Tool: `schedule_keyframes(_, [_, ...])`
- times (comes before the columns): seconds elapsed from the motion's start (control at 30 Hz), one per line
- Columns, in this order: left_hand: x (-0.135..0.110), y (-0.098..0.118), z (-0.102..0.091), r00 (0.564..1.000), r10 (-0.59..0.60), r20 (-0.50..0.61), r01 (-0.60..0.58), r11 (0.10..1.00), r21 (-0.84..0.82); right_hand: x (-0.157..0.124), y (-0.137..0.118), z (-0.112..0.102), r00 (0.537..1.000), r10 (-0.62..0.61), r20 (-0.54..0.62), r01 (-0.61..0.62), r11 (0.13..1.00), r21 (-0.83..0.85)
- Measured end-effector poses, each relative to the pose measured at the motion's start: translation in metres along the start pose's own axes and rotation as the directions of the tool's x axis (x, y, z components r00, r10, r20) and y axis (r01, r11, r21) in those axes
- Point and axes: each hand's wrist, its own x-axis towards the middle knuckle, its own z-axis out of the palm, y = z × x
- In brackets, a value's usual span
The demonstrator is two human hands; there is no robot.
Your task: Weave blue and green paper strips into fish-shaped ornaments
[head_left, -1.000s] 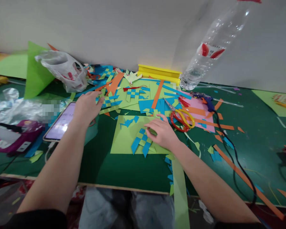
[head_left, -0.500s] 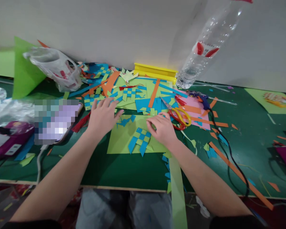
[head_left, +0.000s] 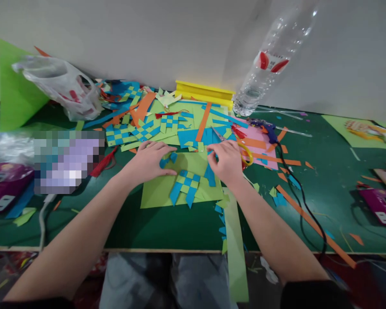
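Observation:
A light green paper sheet (head_left: pixel 161 191) lies on the dark green table (head_left: pixel 167 227) in front of me. On it rests a woven blue-and-green paper piece (head_left: pixel 184 186) with pointed blue ends. My left hand (head_left: pixel 149 159) lies flat on the sheet's upper left, fingers stretched out beside a small blue scrap (head_left: pixel 167 160). My right hand (head_left: pixel 227 161) is at the sheet's upper right, its fingers curled and pinching a blue paper strip (head_left: pixel 210 175) that hangs beside the woven piece.
Behind the sheet lies a heap of blue, green and orange paper strips and woven squares (head_left: pixel 141 128). Red-and-yellow scissors (head_left: pixel 242 152), a glue gun (head_left: pixel 270 133) with black cord, a plastic bottle (head_left: pixel 263 68), a plastic bag (head_left: pixel 58 86) and a phone (head_left: pixel 67 161) surround it.
My left hand has come from the phone rightwards onto the green sheet. My right hand has lifted off the woven piece and taken hold of a blue strip.

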Motion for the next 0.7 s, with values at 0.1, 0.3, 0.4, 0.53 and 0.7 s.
schedule_keyframes(0.1, [0.002,0.001,0.001,0.998,-0.054,0.021,0.056,0.996,-0.067,0.001,0.012,0.0,0.995,0.098,-0.013,-0.097,0.995,0.014])
schedule_keyframes(0.3, [0.004,-0.001,0.007,0.993,-0.105,0.052,0.111,0.982,-0.15,0.002,0.004,-0.005,0.993,-0.027,0.117,0.013,0.994,0.113])
schedule_keyframes(0.4, [0.007,-0.002,0.01,0.994,-0.111,0.022,0.113,0.967,-0.228,0.002,-0.005,-0.007,0.97,-0.169,0.174,0.143,0.978,0.153])
schedule_keyframes(0.53, [0.015,0.001,0.007,0.987,-0.159,-0.04,0.141,0.949,-0.283,0.0,-0.017,-0.008,0.908,-0.341,0.244,0.287,0.93,0.23])
schedule_keyframes(0.7, [0.043,-0.003,-0.005,0.966,-0.225,-0.127,0.193,0.955,-0.226,-0.002,-0.026,-0.006,0.894,-0.386,0.226,0.325,0.908,0.265])
